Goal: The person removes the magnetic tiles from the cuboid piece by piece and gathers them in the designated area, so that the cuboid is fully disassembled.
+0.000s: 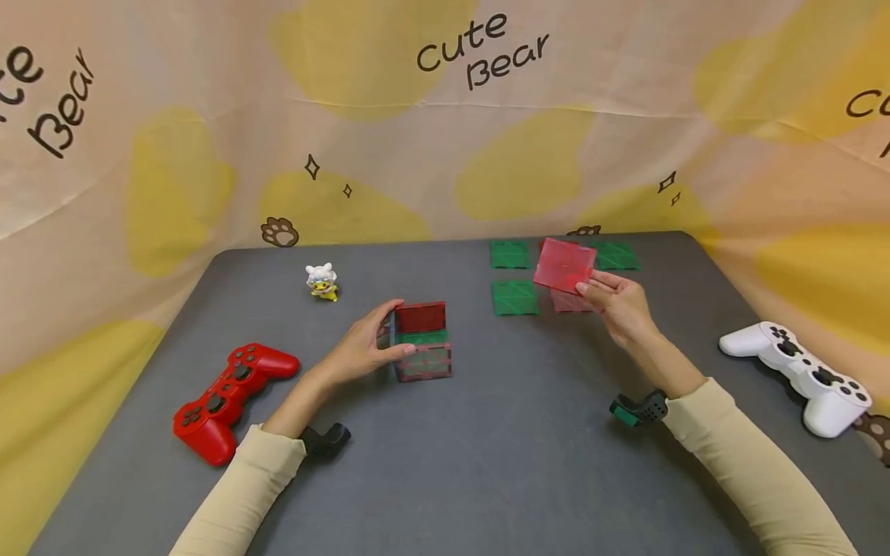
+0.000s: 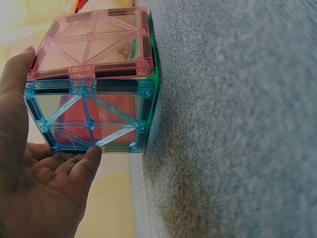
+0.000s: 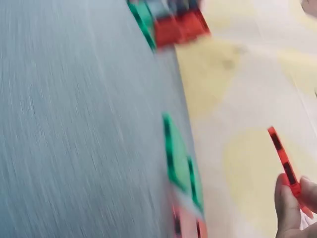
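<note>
A partly built box of translucent magnetic tiles [image 1: 426, 364] stands mid-table, with a green base, a red back wall and a pink front wall. Its left wall is a blue tile [image 2: 90, 125], nearest the palm in the left wrist view. My left hand [image 1: 356, 345] grips the box from the left, thumb along the pink front and fingers around the back. Off to the right, my right hand [image 1: 619, 309] pinches a red magnetic tile [image 1: 562, 265] by its lower right corner, raised over other tiles. The right wrist view shows this tile edge-on between thumb and fingers.
Green tiles [image 1: 514, 298] and a pink tile [image 1: 570, 302] lie flat at the back right. A small white-and-yellow figurine [image 1: 322, 283] stands at the back left. A red game controller [image 1: 232, 398] lies on the left, a white one [image 1: 799, 374] on the right.
</note>
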A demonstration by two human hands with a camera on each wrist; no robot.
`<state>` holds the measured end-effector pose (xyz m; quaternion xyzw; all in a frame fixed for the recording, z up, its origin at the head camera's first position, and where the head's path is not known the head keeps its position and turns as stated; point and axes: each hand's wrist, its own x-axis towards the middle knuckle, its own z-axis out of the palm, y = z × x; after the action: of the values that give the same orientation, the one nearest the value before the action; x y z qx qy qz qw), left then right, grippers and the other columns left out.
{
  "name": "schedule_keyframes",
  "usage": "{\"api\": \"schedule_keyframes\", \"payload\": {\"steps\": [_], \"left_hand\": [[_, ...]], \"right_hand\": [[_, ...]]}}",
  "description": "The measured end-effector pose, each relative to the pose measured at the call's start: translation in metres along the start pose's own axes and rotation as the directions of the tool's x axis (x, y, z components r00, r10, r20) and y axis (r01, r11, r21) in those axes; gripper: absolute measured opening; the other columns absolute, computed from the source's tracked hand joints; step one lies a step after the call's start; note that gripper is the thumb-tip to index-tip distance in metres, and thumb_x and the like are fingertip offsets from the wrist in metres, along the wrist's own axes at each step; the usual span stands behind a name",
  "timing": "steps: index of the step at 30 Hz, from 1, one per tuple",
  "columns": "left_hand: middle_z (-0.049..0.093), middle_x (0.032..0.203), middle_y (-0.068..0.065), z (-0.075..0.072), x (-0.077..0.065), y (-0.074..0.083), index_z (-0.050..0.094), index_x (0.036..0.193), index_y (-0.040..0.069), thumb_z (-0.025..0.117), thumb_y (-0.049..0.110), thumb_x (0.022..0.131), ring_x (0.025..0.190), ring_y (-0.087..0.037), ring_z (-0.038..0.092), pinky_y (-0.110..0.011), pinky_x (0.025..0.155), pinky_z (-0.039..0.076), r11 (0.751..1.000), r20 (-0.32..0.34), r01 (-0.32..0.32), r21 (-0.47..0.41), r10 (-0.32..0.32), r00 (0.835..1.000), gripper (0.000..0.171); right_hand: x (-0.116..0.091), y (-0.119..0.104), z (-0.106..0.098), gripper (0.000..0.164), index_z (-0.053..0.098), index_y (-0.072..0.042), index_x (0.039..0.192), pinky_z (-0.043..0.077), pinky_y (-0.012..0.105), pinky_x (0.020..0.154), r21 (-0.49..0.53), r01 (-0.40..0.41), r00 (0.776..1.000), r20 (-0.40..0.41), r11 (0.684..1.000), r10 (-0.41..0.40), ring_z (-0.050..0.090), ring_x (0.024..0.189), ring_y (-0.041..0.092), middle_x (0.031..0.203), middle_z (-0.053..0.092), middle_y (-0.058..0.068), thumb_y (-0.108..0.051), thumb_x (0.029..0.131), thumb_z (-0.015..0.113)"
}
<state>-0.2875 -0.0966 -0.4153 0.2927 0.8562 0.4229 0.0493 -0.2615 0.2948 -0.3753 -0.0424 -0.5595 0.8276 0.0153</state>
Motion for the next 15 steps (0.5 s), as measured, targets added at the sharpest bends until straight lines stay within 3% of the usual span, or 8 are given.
{"api": "schedule_keyframes", "payload": {"steps": [4,10,13,15], "left_hand": [[0.042,0.137,-0.016,0.0,0.0,-0.001,0.028,0.142,0.006,0.07,0.029,0.081,0.126,-0.03,0.044,-0.046,0.101,0.038,1.0,0.008,0.005,0.007,-0.005,1.0,0.077],[0.044,0.135,-0.016,-0.001,0.0,0.0,0.03,0.141,0.005,0.07,0.028,0.08,0.124,-0.029,0.046,-0.045,0.1,0.039,1.0,-0.003,0.001,0.006,-0.001,1.0,0.076],[0.044,0.134,-0.016,-0.001,0.0,0.0,0.03,0.14,0.005,0.071,0.027,0.08,0.124,-0.028,0.046,-0.044,0.1,0.04,1.0,-0.001,0.0,0.012,0.0,1.0,0.076],[0.044,0.134,-0.016,-0.001,0.001,-0.001,0.03,0.14,0.005,0.07,0.027,0.08,0.124,-0.028,0.046,-0.044,0.1,0.039,1.0,0.001,0.0,0.016,0.0,1.0,0.076]], "right_hand": [[0.001,-0.016,-0.032,0.019,0.058,-0.003,0.098,0.054,0.023,0.065,0.055,-0.006,0.998,-0.067,0.998,0.01,0.069,0.072,0.011,0.08,0.071,0.001,0.004,0.082,0.062],[0.004,-0.029,-0.067,0.016,0.065,-0.009,0.081,0.055,0.027,0.063,0.067,-0.027,0.99,-0.139,0.997,0.036,0.069,0.068,0.015,0.077,0.069,0.002,0.007,0.08,0.063],[0.005,-0.03,-0.08,0.015,0.064,-0.008,0.085,0.055,0.026,0.063,0.033,-0.058,0.985,-0.163,0.998,0.063,0.069,0.066,0.015,0.075,0.068,0.001,0.006,0.08,0.062],[0.006,-0.031,-0.087,0.028,0.061,-0.004,0.107,0.055,0.025,0.064,-0.009,-0.088,0.981,-0.175,0.996,0.085,0.068,0.066,0.013,0.074,0.067,-0.001,0.005,0.081,0.062]]}}
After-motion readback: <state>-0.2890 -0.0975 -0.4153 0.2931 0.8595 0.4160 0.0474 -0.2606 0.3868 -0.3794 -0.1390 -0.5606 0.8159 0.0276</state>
